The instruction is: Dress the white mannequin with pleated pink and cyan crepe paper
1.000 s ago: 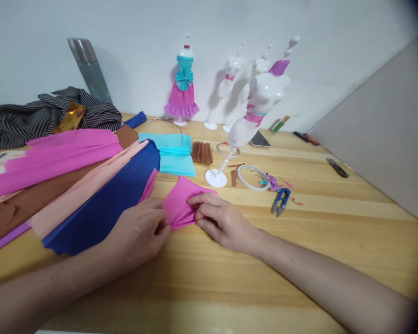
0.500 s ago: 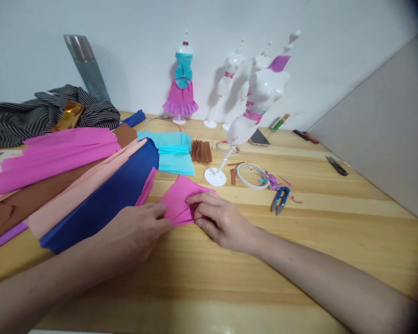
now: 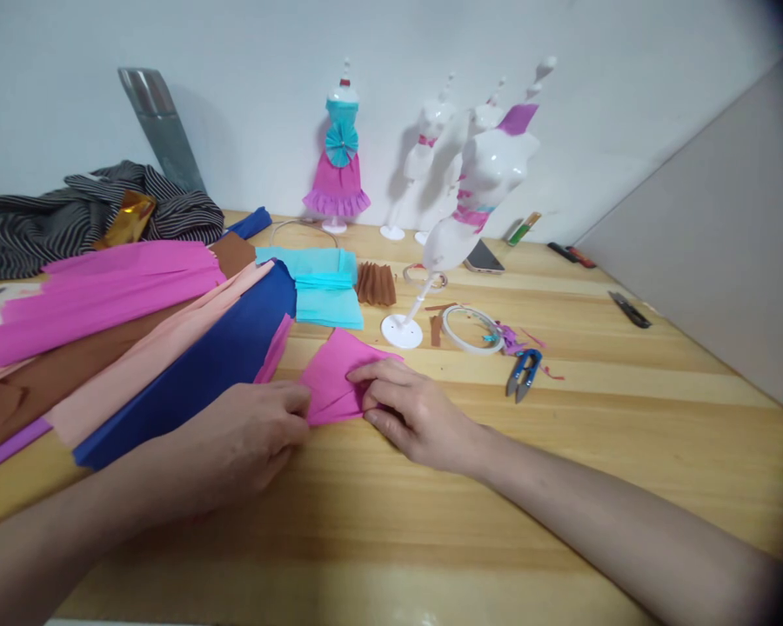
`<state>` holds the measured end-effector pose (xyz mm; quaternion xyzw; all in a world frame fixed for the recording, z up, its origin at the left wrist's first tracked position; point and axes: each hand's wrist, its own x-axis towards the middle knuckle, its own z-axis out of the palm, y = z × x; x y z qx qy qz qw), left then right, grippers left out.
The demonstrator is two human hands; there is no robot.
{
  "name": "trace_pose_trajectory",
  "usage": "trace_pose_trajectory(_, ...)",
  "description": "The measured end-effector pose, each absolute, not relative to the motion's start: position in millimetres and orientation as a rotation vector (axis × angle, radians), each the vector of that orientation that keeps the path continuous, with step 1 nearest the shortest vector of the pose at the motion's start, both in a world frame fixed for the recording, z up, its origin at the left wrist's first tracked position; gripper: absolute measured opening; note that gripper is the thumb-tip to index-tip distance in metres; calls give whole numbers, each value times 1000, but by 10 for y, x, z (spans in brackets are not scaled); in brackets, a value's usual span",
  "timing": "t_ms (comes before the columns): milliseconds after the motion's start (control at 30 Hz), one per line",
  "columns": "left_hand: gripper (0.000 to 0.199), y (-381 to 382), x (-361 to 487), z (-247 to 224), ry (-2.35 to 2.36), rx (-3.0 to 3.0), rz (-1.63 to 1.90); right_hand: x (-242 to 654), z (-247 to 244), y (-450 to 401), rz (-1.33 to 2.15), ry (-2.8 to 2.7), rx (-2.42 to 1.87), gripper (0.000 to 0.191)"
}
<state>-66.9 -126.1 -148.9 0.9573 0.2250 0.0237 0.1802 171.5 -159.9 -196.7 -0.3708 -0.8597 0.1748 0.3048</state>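
A piece of pink crepe paper (image 3: 332, 376) lies on the wooden table between my two hands, with a crease across its lower part. My left hand (image 3: 251, 435) has its fingers curled together at the paper's lower left edge, gripping it there. My right hand (image 3: 414, 410) is closed on the right side of the same sheet, index finger on top and thumb at the lower edge. Just beyond the paper stands a white mini mannequin (image 3: 496, 165) with pink and purple paper strips. A pleated brown paper piece (image 3: 377, 284) and folded turquoise paper (image 3: 330, 304) lie nearby.
Sheets of navy paper (image 3: 215, 365), peach, brown and pink paper cover the left. Blue thread snips (image 3: 524, 374) and a tape roll (image 3: 473, 329) lie on the right. Behind are a dressed mannequin (image 3: 343, 174), a phone (image 3: 484, 256), striped cloth (image 3: 32, 217) and a bottle (image 3: 163, 130).
My left hand has shifted slightly left and its fingers have curled in at the pink paper's edge. My right hand and the paper look nearly unmoved.
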Motion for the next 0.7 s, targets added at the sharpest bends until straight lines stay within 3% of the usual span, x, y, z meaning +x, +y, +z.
trace_pose_trajectory(167,23,-1248,-553,-1517,845,2403,269,1720,-1980,-1597,474,-2267,-977,11)
trace_pose_trajectory(333,23,-1172,-272,-1542,1052,2471,97,1712,-1961,-1597,469,-2268,-976,13)
trace_pose_trajectory(700,16,-1088,-97,-1688,1066,2222,188,1721,-1981,-1591,460,-2249,-975,14)
